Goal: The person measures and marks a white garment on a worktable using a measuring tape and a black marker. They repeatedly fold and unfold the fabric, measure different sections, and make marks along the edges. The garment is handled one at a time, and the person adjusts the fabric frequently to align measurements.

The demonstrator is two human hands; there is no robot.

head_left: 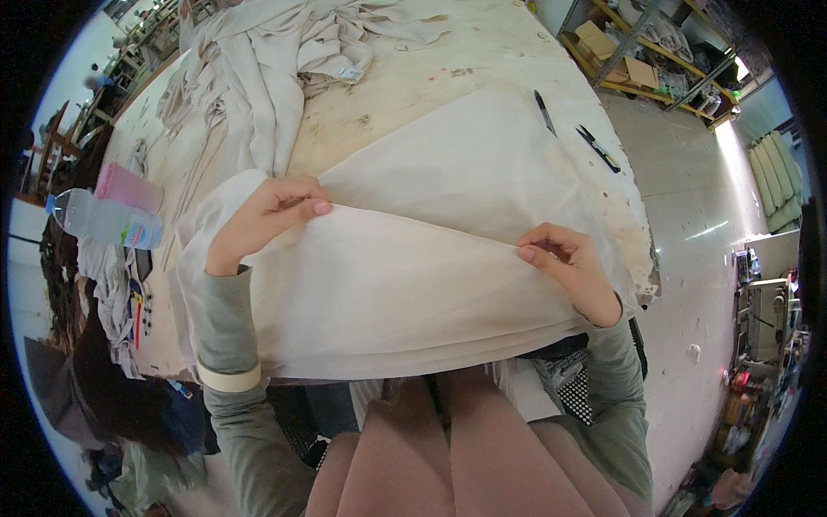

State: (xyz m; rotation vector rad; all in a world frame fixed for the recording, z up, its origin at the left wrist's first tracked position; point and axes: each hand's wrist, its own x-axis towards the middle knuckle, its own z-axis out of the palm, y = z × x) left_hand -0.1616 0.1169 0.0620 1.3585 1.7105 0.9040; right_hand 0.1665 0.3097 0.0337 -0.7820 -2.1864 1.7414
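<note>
Evidently, our left hand (280,211) and right hand (568,263) pinched the pale cloth (413,284) by its edge, thumbs against fingers; it spread across the middle of the frame on the table (482,52); we judged its fold partly made, the edge not yet laid down; a loose pile (258,60), upper left, lay rumpled.

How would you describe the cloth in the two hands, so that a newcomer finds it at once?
Look at the big pale table and go to its near edge. There the cream cloth lies spread out, an edge or fold pinched by the left hand and the right hand. It is broad and mostly smooth, unlike the crumpled heap farther back.
</note>
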